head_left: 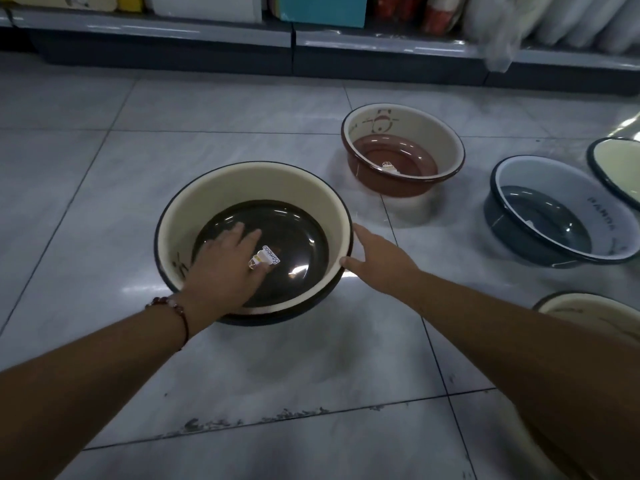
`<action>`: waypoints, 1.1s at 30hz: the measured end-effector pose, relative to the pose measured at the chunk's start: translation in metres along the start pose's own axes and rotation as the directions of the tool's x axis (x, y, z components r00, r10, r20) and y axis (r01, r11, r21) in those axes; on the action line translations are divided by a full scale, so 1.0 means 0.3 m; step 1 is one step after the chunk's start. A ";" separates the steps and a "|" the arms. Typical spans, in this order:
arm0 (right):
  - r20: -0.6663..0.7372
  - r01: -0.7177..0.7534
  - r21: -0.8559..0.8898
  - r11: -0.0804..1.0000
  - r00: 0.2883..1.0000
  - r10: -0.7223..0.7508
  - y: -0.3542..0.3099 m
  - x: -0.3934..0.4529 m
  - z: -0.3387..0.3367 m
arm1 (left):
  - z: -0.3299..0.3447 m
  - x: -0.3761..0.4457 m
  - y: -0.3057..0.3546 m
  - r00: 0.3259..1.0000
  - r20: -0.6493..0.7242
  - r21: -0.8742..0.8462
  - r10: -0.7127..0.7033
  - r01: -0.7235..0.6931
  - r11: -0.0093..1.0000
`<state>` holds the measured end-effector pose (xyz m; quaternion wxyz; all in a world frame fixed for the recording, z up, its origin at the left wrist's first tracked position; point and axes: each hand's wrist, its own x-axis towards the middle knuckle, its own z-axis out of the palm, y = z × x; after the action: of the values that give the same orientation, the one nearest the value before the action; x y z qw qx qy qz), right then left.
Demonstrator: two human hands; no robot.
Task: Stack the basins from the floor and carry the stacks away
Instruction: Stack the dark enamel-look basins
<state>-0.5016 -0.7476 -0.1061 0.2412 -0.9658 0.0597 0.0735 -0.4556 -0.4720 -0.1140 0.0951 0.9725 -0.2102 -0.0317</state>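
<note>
**Two hands at the black-bottomed basin on the shop floor**

A round cream-walled plastic basin with a glossy black bottom and dark rim (254,188) sits on the grey tiled floor (104,168) at the centre of the frame. A second dark rim shows under its near edge, so it seems to rest inside another basin, though most of that lower one is hidden.

The left hand (228,261), a red bead bracelet (173,308) on its wrist, lies flat inside the basin with fingers straight and slightly spread on the black bottom. It partly covers a small white label (265,259) whose print is too small to read with certainty. The right hand (375,259) is at the basin's right rim, fingers extended along the outside, thumb touching the edge; nothing is clasped.

In the upper middle right stands a brown basin with a cream inner wall and a panda drawing (403,150), apart from the first. Further right is a grey-blue basin with a pale wall (554,209), lettering on its wall only partly legible. Two more cream basins are cut off: one at the right edge (620,168), one at the lower right (585,311) behind the right forearm.

Along the top runs a grey store shelf (156,29); its goods are cropped and blurred.
</note>
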 end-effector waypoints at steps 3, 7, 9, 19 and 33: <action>0.013 -0.036 -0.164 0.986 0.999 0.038 0.057 -0.012 -0.041 | 0.005 0.006 0.198 0.990 0.138 -0.110 0.034 -0.019 0.994; -0.019 -0.055 -0.274 0.960 0.998 0.052 0.148 0.007 -0.098 | 0.074 0.047 0.371 0.953 0.304 -0.210 0.019 0.048 0.976; -0.039 -0.060 -0.321 0.945 0.998 0.050 0.189 0.036 -0.127 | 0.116 0.075 0.399 0.932 0.363 -0.290 -0.026 0.139 0.947; -0.054 -0.184 -0.380 0.907 0.983 0.177 0.342 0.319 -0.261 | 0.173 0.206 0.407 0.962 0.273 -0.166 -0.020 0.067 0.984; -0.037 -0.170 -0.473 0.864 0.984 0.173 0.411 0.697 -0.194 | 0.142 0.382 0.268 0.941 0.261 -0.099 0.217 -0.197 0.975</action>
<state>-0.3081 -0.9000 -0.1473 -0.0098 -0.9860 0.1245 0.1101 -0.3882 -0.5988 -0.1423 0.1032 0.9275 -0.3211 -0.1613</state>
